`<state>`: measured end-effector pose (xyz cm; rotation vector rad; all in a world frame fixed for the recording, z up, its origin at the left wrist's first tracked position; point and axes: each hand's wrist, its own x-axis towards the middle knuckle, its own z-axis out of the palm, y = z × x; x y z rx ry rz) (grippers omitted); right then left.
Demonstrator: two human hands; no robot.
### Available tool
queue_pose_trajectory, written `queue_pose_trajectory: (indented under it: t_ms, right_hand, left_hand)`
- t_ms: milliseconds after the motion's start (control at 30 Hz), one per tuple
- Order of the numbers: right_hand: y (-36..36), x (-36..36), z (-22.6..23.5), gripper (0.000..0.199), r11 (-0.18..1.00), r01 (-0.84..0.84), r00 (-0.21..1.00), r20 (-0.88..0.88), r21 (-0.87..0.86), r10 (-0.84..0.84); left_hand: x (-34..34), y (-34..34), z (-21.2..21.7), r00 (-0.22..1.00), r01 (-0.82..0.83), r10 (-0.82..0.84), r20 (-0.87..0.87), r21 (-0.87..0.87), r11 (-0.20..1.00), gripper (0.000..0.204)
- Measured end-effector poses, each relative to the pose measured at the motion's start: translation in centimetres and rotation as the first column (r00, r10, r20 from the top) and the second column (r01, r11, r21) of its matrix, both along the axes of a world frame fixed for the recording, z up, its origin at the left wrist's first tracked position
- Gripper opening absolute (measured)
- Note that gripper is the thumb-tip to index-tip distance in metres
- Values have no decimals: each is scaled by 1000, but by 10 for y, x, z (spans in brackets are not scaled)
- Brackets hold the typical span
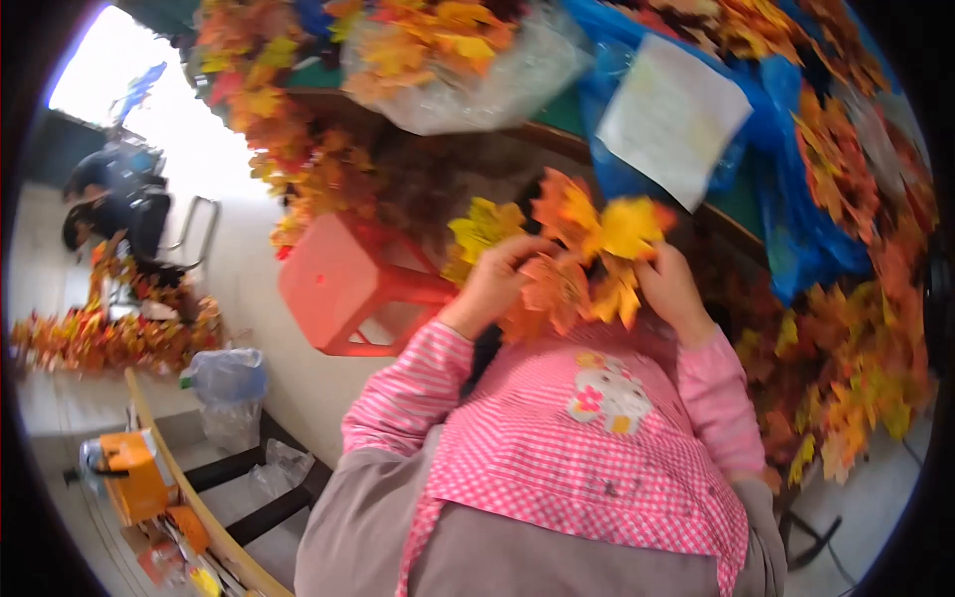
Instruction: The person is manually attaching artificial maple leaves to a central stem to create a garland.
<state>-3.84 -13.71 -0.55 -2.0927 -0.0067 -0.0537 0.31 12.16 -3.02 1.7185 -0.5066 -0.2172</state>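
I see my left hand [494, 279] curled shut on the near side of a cluster of artificial maple leaves [577, 254], fingers hooked over an orange leaf; my right hand [671, 289] pinches the same cluster from the other side, thumb and fingertips closed on a yellow leaf; the cluster sits between both hands, just above my pink checked apron [587, 448]. Taking that cluster as my landmark: above it a clear plastic bag [497, 85] bulges with yellow and orange leaves; up and to its right a blue plastic bag [786, 199] holds more orange leaves, with a white paper sheet [671, 114] lying on it; the brown table edge [557, 139] curves between these bags and the cluster; to its left a red plastic stool [343, 284] lies tipped over, near my left hand but apart; to its right loose leaf garlands [856, 368] hang close against my right sleeve; pale floor opens left of the stool; far left another person [114, 204] sits among a leaf pile [109, 338]; lower left stands a small clear bag [229, 383], contents unclear.
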Motion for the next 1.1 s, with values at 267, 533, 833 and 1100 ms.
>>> queue_pose_trajectory:
  t_ms: [267, 533, 833, 1100]
  right_hand:
    - [-20, -2, 12, 27, 964, -173, 889, -389, 203, 241]
    - [-39, -1, -21, 26, 988, -150, 982, -115, 23, 151]
    - [-54, -8, -21, 27, 975, -187, 982, -42, -117, 183]
    - [-56, -9, -9, 26, 971, -164, 984, -102, -175, 148]
  left_hand:
    - [15, 1, -13, 963, -71, -30, -267, -363, 929, 19]
    - [12, -5, -5, 967, 219, -244, 69, 256, 942, 22]
    - [30, -31, 59, 964, 264, -217, -152, 517, 814, 30]
    - [41, -40, 86, 929, 290, -365, 56, 502, 815, 34]
